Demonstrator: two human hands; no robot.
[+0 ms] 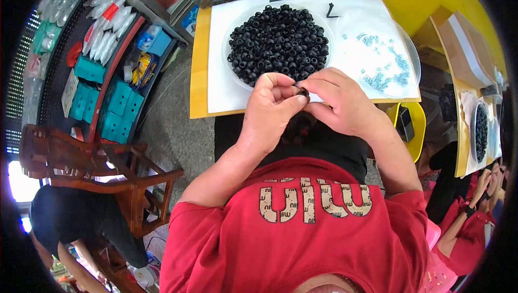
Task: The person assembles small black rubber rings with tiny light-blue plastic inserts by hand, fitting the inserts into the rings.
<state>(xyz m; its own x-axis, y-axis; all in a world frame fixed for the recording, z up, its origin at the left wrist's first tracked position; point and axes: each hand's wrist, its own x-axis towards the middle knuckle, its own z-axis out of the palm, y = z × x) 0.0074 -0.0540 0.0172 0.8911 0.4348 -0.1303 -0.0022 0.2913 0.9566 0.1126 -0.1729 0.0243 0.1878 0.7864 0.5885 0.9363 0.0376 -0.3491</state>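
Near the front edge of the table, my left hand (268, 111) pinches a small black round plastic piece (303, 92) between thumb and fingers. My right hand (342, 101) comes at it from the other side, its thumb and fingertips closed together against the piece. Anything else between the right fingertips is too small to make out. Just beyond both hands, a pile of black hollow round pieces (278, 42) fills a shallow round clear tray (225, 58). To the right, small bluish metallic bits (383, 61) are scattered in another clear round tray (413, 58).
White sheeting (216, 91) covers the wooden table (199, 93). Two thin black bits, one an angled hook (331, 10), lie behind the pile. A yellow bin (415, 142) stands below right. Wooden chair (140, 185), stocked shelves and a bent-over person are left; people work at another table right.
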